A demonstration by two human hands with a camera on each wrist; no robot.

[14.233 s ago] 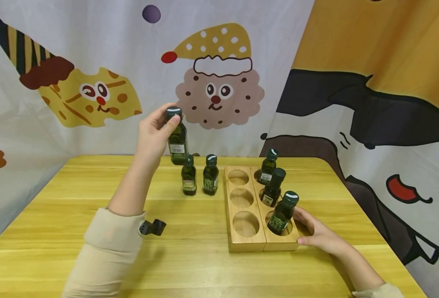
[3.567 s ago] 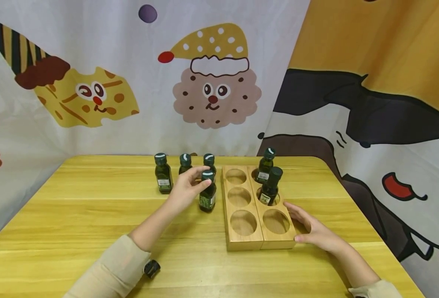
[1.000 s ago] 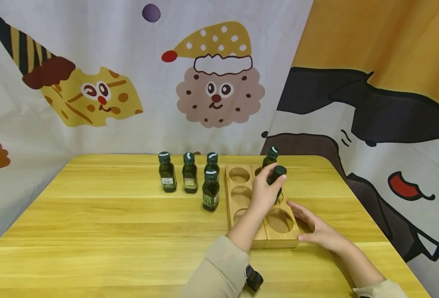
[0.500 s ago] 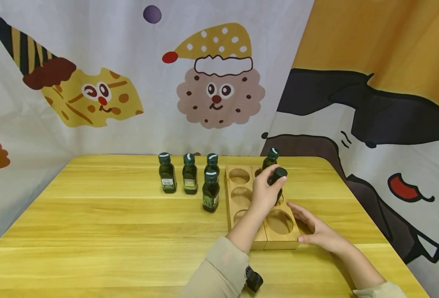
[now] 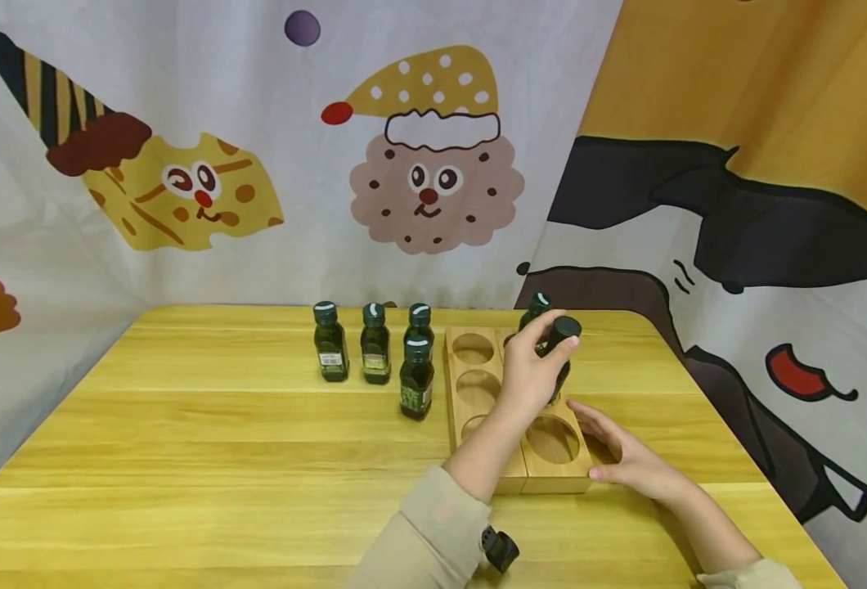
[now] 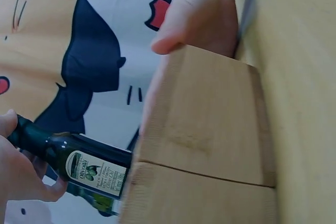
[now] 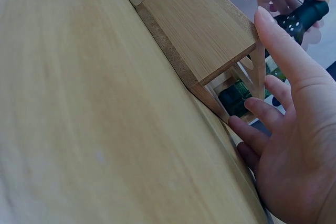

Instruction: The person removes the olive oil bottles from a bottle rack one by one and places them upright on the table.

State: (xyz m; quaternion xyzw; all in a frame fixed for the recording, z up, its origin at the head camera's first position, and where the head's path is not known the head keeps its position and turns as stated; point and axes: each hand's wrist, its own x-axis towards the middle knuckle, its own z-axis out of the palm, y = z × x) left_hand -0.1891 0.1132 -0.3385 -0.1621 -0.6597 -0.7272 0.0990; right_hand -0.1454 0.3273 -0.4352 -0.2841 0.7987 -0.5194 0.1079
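My left hand [image 5: 527, 375] grips a dark green olive oil bottle [image 6: 94, 166] by its neck, over the middle hole of the right column of a wooden rack [image 5: 555, 484]. The bottle stands slightly tilted; the rack hides its base in the left wrist view. My right hand [image 5: 634, 468] rests along the rack's right side, thumb at the near corner and fingers extended, plainly seen touching in the right wrist view. Behind the left hand, another bottle [image 5: 540, 305] sits in the far right hole, partly hidden.
Left of the rack, three bottles stand in a row: one at the left [image 5: 331, 343], one in the middle [image 5: 375, 348], one at the right [image 5: 420, 317]. A bottle [image 5: 416, 384] stands in front of the last. The yellow wooden table [image 5: 220, 458] meets a printed curtain [image 5: 257, 98].
Since the older frames, the near right hole's bottle has gone to the table. The left hand then took the middle bottle and has just raised it slightly rightward. The right hand stays put.
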